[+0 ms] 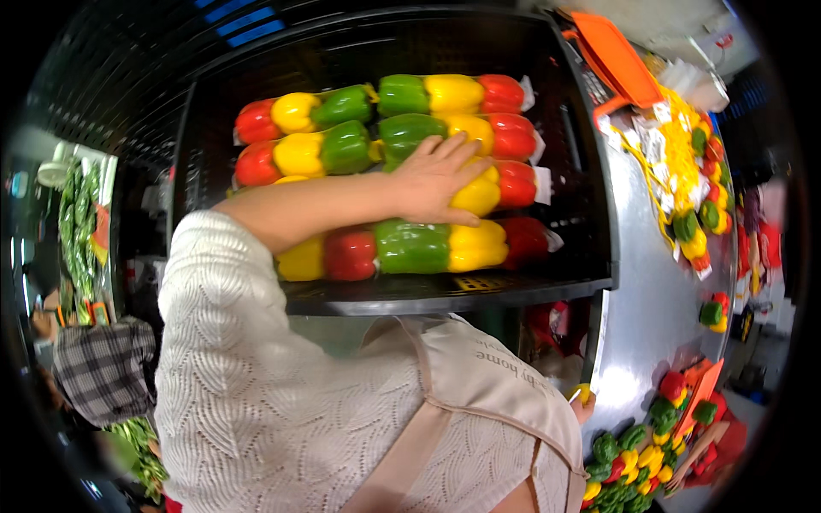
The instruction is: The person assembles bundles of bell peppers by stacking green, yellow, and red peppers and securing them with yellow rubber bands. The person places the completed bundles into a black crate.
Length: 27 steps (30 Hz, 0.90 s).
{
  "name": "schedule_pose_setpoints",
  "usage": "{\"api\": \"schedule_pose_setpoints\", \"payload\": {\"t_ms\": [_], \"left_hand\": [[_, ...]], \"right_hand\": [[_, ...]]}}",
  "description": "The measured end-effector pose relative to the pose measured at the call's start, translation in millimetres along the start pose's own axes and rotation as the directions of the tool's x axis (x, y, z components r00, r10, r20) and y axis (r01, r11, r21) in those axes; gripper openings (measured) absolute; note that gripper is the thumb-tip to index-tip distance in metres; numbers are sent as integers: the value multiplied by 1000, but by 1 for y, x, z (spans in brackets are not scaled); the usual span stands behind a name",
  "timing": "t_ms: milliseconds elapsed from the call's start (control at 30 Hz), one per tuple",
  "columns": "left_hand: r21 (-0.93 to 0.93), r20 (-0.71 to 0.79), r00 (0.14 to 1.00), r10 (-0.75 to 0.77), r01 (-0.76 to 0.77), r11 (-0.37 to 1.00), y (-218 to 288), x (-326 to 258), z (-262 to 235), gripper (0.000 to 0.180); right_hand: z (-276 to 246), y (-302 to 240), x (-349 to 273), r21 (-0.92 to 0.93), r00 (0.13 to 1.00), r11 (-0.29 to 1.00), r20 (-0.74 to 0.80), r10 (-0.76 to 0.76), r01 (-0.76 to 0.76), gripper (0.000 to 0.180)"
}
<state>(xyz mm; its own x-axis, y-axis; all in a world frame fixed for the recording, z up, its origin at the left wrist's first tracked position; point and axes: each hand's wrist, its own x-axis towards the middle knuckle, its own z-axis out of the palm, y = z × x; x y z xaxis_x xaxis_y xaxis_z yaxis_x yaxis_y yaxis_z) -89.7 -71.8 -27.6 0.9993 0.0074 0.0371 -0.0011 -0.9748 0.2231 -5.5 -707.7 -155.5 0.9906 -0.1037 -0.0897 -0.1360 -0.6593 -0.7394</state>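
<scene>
A black crate holds several clear-wrapped packs of red, yellow and green bell peppers laid in rows. My left arm, in a white knit sleeve, reaches across it from the left. My left hand lies over the yellow end of one pepper pack in the third row, fingers spread on top and thumb along its near side. Another pack lies just in front of it. My right hand barely shows past my beige apron, next to something small and yellow; the rest of it is hidden.
A steel table runs along the right with loose peppers, yellow netting and an orange tray. Another person's arm reaches among peppers at lower right. Leafy greens and a person in a checked garment are at left.
</scene>
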Motion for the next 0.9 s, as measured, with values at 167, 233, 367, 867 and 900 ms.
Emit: {"api": "schedule_pose_setpoints", "payload": {"t_ms": [167,233,367,867,900], "left_hand": [[-139,-217,966,-138,109,984,-41,9,-85,67],[-110,-306,939,-156,128,986,-62,2,-131,52],[-210,-261,940,-219,166,963,-75,-30,-186,46],[-170,-218,927,304,-343,924,115,42,-224,50],[-153,-189,920,344,-373,915,133,55,-223,50]], "right_hand": [[1,23,27,43,995,999,97,-34,30,8],[3,34,33,94,995,995,104,11,-21,7],[14,35,31,31,989,998,135,-57,54,16],[4,-60,-5,362,952,901,269,145,-240,28],[-3,-63,-5,414,942,866,291,168,-282,31]]}}
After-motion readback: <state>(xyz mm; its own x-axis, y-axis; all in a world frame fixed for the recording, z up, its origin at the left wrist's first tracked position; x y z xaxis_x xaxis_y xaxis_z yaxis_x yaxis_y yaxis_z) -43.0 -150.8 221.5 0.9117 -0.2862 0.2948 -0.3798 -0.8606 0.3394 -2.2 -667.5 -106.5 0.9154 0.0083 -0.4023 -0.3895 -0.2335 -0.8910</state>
